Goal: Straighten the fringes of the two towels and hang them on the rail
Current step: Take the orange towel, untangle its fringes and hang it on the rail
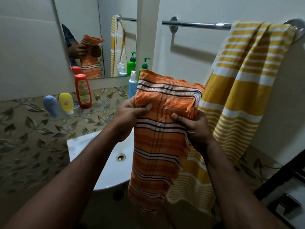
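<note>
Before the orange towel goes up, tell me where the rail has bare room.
The rail is bare from its left bracket to the edge of the yellow towel; that stretch is free. The right end is covered by the yellow towel. The glass shelf is crowded with bottles.

Arms extended toward 12 o'clock; towel (158, 146) gripped by left hand (130, 116) at 9, right hand (196, 128) at 3.

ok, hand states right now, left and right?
Left hand: grips the orange striped towel, thumb pinching its front.
Right hand: grips the same towel at its fringed edge.
</note>
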Action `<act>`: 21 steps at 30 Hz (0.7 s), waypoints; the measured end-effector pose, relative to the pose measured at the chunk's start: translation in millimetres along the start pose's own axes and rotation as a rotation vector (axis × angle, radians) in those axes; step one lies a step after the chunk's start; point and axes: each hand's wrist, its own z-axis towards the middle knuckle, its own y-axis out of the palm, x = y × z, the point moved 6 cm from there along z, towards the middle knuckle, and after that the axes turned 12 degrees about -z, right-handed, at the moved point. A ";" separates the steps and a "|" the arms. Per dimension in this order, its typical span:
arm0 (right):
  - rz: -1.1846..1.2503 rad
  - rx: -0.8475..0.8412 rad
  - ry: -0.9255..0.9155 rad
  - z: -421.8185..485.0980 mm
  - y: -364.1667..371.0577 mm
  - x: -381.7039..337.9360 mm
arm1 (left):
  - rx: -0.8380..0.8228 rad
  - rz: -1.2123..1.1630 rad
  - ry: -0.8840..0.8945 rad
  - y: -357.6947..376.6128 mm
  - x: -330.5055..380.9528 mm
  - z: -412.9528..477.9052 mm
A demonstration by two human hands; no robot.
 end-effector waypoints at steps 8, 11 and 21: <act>0.007 0.167 0.044 22.7 14.1 -35.2 | -0.039 0.090 0.020 -11.1 17.8 12.6; -0.027 0.189 0.008 40.9 14.9 -61.4 | -0.062 0.088 0.079 -9.7 42.0 34.2; -0.126 0.287 -0.093 172.9 -18.1 -170.0 | -0.133 -0.065 0.161 23.2 134.9 159.9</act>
